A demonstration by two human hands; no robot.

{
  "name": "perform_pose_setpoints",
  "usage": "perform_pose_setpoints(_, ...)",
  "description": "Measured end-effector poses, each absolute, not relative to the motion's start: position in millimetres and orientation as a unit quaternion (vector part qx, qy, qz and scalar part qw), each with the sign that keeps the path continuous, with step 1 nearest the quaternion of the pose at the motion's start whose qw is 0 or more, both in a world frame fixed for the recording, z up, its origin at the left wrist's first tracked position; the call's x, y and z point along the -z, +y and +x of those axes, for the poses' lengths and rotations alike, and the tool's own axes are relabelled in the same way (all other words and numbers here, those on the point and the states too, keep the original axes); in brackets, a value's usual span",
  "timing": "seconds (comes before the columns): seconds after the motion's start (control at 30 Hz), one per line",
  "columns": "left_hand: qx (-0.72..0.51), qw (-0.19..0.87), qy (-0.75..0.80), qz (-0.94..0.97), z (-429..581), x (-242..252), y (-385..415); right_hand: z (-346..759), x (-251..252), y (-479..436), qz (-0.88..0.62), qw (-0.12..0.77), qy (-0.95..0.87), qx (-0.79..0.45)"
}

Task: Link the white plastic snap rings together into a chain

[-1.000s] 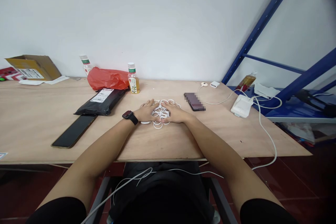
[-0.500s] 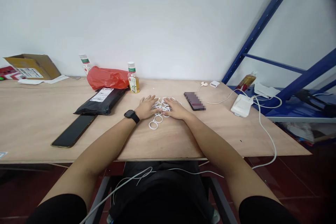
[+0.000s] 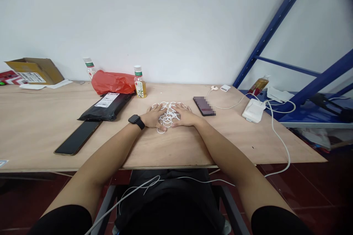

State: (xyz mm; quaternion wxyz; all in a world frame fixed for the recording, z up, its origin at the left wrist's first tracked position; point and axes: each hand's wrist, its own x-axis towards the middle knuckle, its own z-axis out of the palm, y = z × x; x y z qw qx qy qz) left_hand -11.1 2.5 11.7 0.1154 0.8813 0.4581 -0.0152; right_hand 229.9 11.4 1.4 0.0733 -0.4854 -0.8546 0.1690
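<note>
A loose pile of several thin white rings (image 3: 168, 120) lies on the wooden table, between and partly under both hands. My left hand (image 3: 154, 117) rests flat on the pile's left side, fingers spread, with its thumb over the ring nearest me. On the right side of the pile lies my right hand (image 3: 185, 116), also open and palm down, its thumb pointing toward the left one. Some rings are hidden beneath the palms and fingers. A black smartwatch (image 3: 135, 119) is on my left wrist.
Left of the hands are a black parcel (image 3: 107, 106), a dark phone (image 3: 78, 137), a red plastic bag (image 3: 114, 82) and a drink bottle (image 3: 140, 84). To the right lie another phone (image 3: 203, 105) and a white charger (image 3: 253, 111) with cables. The wooden table (image 3: 171, 152) ends close to my body.
My hands have shifted slightly apart at the thumbs, showing more of the pile. The rings nearest me have been pushed in closer to the others.
</note>
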Motion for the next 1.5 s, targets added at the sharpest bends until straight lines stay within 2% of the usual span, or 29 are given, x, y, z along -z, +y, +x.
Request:
perform_pose_setpoints(0.23, -0.042, 0.085, 0.483, 0.87, -7, -2, 8, 223, 3, 17, -0.484, 0.096, -0.855, -0.162)
perform_pose_setpoints(0.6, -0.101, -0.044, 0.587, 0.802, 2, 0, 11, 222, 14, 30, -0.501, 0.147, -0.846, -0.106)
perform_pose_setpoints(0.9, -0.123, 0.0, 0.611, 0.782, 0, -1, 14, 223, 14, 33, -0.472, 0.235, -0.848, -0.046)
perform_pose_setpoints(1.27, -0.196, 0.013, 0.536, 0.821, 3, -7, 8, 223, 13, 30, -0.439, 0.326, -0.837, -0.038)
perform_pose_setpoints(1.5, -0.289, 0.034, 0.52, 0.803, 5, -11, 5, 220, 5, 24, -0.387, 0.371, -0.844, -0.022)
